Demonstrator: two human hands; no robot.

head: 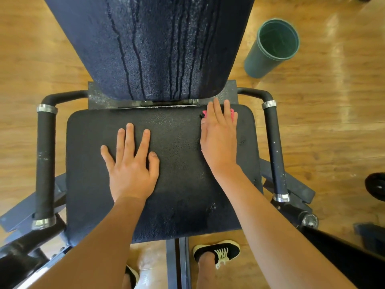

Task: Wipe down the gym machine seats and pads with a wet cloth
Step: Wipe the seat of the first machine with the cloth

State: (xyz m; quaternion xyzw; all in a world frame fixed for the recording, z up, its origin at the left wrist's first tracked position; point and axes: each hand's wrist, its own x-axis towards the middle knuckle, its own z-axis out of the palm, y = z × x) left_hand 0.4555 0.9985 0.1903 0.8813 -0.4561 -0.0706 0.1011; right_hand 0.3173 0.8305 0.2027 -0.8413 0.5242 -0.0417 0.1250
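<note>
Left hand (131,163): flat on the seat pad (179,205), palm down; fingers straight and spread, thumb out to the side; holds nothing
Right hand (218,138): flat, palm down; fingers straight and close together; presses on the cloth, not curled round it
Cloth (233,115): pink; under my right fingers at the far right corner of the seat pad, just below the back pad; only small edges show on either side of the fingers; wet or dry, I cannot tell
Seat pad: black, textured; both my hands on it, left near the middle, right towards the right edge; hands apart from each other; darker wet-looking patch near the front edge
Back pad (154,49): dark, rising beyond the seat; fine droplets across it; several dark run lines going down to its lower edge
Handles: left handle (44,161) and right handle (275,151); black grips with metal collars at each end, one on either side of the seat; neither touched
Bin (270,49): green, round, open top; stands on the wooden floor (323,122) to the right of the back pad, apart from the machine; contents I cannot tell
Feet: right shoe (216,252), black with pale laces and sole, on the floor below the seat's front edge; left shoe (133,276) only partly seen
Right edge: dark round disc (375,186) on the floor, cut off by the frame
</note>
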